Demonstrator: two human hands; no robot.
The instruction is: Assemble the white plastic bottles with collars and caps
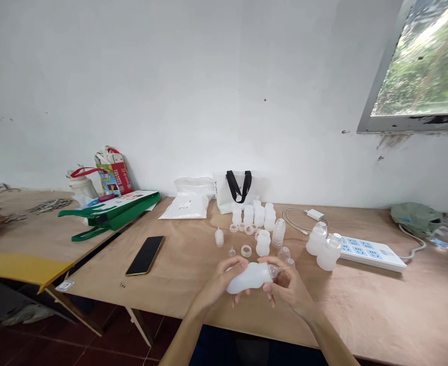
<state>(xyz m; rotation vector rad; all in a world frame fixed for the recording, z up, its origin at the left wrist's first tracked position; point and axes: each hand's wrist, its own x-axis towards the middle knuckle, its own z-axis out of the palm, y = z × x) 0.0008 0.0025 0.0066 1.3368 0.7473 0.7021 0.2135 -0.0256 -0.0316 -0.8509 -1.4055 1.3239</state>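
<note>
A white translucent baby bottle (248,278) lies sideways between my hands, above the front of the table. My left hand (224,279) is wrapped round its base end. At the other end my right hand (288,287) grips the neck, where a clear nipple (275,271) points right; the fingers partly hide it. Just beyond stand an open bottle body (263,243), a white ring (246,250), a small nipple (232,250) and a stack of nipples (219,237). Clear caps (284,253) sit right behind my right hand, partly covered by it.
Several bottle bodies (248,215) and a stack of clear caps (279,233) stand farther back. Two capped bottles (329,252) are beside a power strip (372,253) on the right. A phone (145,255) lies left. Behind are a plastic package (189,203) and a white bag (224,195).
</note>
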